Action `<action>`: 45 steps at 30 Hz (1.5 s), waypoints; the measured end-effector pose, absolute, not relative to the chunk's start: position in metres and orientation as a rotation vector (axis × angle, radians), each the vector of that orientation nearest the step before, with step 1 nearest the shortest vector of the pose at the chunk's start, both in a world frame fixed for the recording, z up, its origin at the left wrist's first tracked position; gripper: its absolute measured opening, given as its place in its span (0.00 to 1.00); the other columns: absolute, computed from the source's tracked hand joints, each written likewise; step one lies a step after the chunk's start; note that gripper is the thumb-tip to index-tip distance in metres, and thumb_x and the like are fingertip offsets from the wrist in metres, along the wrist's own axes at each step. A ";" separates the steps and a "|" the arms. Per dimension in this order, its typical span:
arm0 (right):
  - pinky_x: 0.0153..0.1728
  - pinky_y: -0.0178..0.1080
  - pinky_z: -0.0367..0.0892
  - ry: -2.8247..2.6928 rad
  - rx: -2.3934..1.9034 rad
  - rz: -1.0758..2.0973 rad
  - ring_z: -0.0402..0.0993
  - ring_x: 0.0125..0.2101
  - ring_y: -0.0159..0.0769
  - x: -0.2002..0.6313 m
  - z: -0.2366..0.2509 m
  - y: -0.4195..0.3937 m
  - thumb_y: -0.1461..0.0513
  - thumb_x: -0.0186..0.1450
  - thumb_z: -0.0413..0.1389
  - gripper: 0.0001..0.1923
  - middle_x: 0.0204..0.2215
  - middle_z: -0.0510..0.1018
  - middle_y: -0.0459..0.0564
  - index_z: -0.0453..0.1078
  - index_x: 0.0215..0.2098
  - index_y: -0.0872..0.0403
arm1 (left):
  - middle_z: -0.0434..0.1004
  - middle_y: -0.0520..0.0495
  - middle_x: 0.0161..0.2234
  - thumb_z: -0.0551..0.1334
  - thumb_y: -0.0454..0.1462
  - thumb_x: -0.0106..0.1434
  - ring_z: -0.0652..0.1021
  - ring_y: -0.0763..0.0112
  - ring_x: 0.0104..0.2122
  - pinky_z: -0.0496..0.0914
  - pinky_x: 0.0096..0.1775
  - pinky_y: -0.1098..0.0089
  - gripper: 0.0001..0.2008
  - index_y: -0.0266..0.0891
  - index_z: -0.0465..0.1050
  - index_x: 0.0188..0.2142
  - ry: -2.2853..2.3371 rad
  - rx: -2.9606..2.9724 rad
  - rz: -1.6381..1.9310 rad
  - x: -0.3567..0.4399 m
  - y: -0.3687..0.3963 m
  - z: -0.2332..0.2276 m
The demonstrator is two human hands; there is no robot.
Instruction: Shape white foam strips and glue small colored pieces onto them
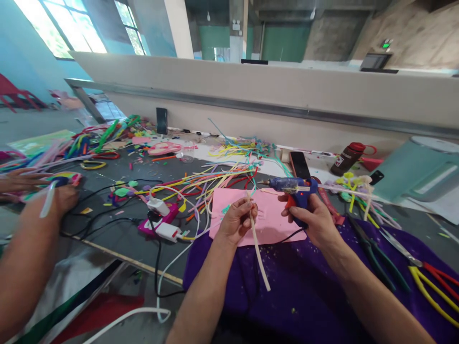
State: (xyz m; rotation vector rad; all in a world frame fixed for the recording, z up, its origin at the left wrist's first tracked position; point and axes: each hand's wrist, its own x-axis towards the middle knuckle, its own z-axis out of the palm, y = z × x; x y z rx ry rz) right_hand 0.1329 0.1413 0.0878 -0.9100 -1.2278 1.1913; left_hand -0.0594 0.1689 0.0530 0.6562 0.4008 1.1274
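Observation:
My left hand [237, 220] pinches a cream pipe cleaner [258, 255] near its upper end; the long end slants down over the purple cloth [287, 291]. In my right hand [313, 215] is a blue hot glue gun [292, 185], its nozzle pointing left, above and to the right of my left hand. A small red light glows on the gun, and my fingers wrap its grip around the orange-red trigger. Beneath both hands lies a pink foam sheet [276, 229], with a small teal piece on its left part.
Pliers [376, 258] and scissors [418, 263] lie at the right. Left of me are a pink power strip [161, 224] with cables and a co-worker's hands [64, 196]. Behind are loose pipe cleaners [215, 177], a phone [300, 165], a bottle [349, 157] and a teal container [419, 169].

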 end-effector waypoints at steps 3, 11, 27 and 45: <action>0.26 0.34 0.66 -1.224 -0.922 1.213 0.72 0.26 0.32 0.134 0.091 0.135 0.64 0.53 0.61 0.16 0.36 0.76 0.49 0.64 0.39 0.51 | 0.70 0.53 0.19 0.67 0.35 0.47 0.64 0.88 0.11 0.55 0.11 0.87 0.10 0.33 0.67 0.26 0.413 0.610 1.113 -0.059 0.169 0.054; 0.28 0.37 0.66 -1.340 -0.954 1.204 0.72 0.28 0.34 0.140 0.093 0.133 0.61 0.55 0.60 0.15 0.38 0.76 0.52 0.67 0.40 0.51 | 0.69 0.53 0.18 0.67 0.35 0.47 0.63 0.88 0.10 0.55 0.11 0.86 0.11 0.33 0.67 0.26 0.447 0.608 1.108 -0.059 0.168 0.054; 0.22 0.34 0.63 -1.558 -1.217 0.847 0.64 0.22 0.31 0.142 0.090 0.131 0.56 0.58 0.55 0.10 0.25 0.70 0.48 0.68 0.35 0.53 | 0.69 0.53 0.17 0.68 0.37 0.46 0.61 0.88 0.09 0.53 0.11 0.84 0.12 0.33 0.66 0.25 0.493 0.656 1.100 -0.060 0.169 0.053; 0.20 0.34 0.58 -1.595 -1.276 0.800 0.60 0.20 0.29 0.146 0.088 0.130 0.54 0.59 0.55 0.11 0.21 0.62 0.43 0.64 0.35 0.53 | 0.70 0.53 0.17 0.67 0.37 0.47 0.63 0.88 0.09 0.53 0.12 0.84 0.11 0.33 0.66 0.25 0.537 0.673 1.091 -0.059 0.167 0.054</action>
